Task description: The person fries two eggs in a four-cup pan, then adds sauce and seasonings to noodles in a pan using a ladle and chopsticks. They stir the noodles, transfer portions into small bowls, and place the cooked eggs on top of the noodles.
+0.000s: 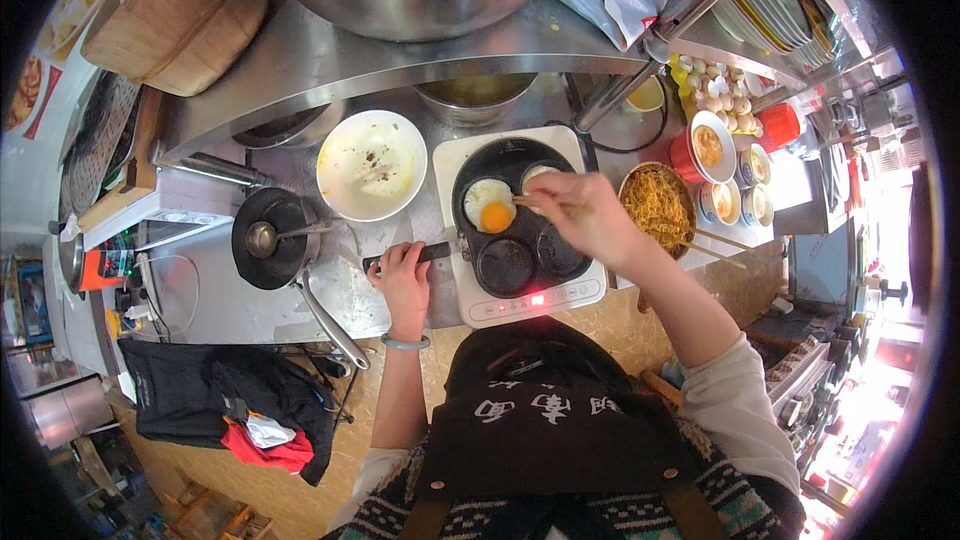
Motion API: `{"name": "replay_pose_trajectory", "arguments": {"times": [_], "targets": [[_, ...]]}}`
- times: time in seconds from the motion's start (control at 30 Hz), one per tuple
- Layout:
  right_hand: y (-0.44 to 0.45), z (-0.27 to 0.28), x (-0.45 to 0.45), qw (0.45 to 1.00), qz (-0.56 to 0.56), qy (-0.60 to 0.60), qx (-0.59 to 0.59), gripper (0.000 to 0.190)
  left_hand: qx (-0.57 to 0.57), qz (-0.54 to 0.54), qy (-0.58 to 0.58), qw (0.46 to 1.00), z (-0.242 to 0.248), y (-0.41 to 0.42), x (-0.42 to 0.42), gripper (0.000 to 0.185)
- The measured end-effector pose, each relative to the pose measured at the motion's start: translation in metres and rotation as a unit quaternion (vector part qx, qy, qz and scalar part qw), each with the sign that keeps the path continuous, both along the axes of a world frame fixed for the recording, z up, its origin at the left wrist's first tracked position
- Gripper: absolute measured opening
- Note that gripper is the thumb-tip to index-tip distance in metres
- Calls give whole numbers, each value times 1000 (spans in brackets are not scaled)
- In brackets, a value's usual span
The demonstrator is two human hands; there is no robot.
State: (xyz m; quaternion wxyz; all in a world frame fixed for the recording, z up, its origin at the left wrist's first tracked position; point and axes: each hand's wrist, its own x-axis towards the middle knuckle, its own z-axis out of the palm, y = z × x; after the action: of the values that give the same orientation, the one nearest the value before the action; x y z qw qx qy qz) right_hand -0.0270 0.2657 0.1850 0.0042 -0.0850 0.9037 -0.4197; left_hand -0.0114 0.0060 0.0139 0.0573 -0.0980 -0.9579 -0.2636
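My left hand [401,270] grips the black handle [433,252] of a dark egg pan [484,159] with several round cups. The pan sits on a white induction cooker [592,292] with a lit red display. In the far left cup lies a fried egg [489,199] with a whole orange yolk. A second egg [534,174] in the far right cup is partly covered by my right hand [581,210]. That hand pinches wooden chopsticks [523,200], whose tips point left at the first egg's edge. Dark metal shows in the two near cups.
Left of the cooker are a stained white bowl [371,165] and a small black pan [255,270] with a ladle [262,239]. A noodle bowl [656,202] with chopsticks stands right, near several small bowls [718,202]. Overhead, a steel shelf [360,52] carries a large metal basin [420,4].
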Motion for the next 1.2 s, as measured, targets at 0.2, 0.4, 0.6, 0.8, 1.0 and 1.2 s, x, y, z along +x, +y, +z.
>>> {"name": "replay_pose_trajectory", "arguments": {"times": [0.2, 0.4, 0.6, 0.8, 1.0, 1.2], "targets": [[23, 0, -19, 979, -79, -98, -159, 13, -5, 3, 2, 1000, -1, 0, 1, 28], [33, -18, -34, 994, 13, -41, -105, 17, -7, 3, -10, 1000, -2, -1, 0, 29], [93, -28, -69, 922, -136, -267, -245, 20, 4, 1, -2, 1000, -4, -2, 0, 29], [104, -32, -78, 904, -47, -297, -303, 17, 6, 9, 7, 1000, -3, -1, 1, 29], [105, -58, -47, 858, -155, -282, -400, 17, 18, 14, 4, 1000, 0, 1, 2, 29], [103, -96, -9, 786, -254, -267, -496, 21, 30, 16, 10, 999, 0, 1, 1, 28]]}}
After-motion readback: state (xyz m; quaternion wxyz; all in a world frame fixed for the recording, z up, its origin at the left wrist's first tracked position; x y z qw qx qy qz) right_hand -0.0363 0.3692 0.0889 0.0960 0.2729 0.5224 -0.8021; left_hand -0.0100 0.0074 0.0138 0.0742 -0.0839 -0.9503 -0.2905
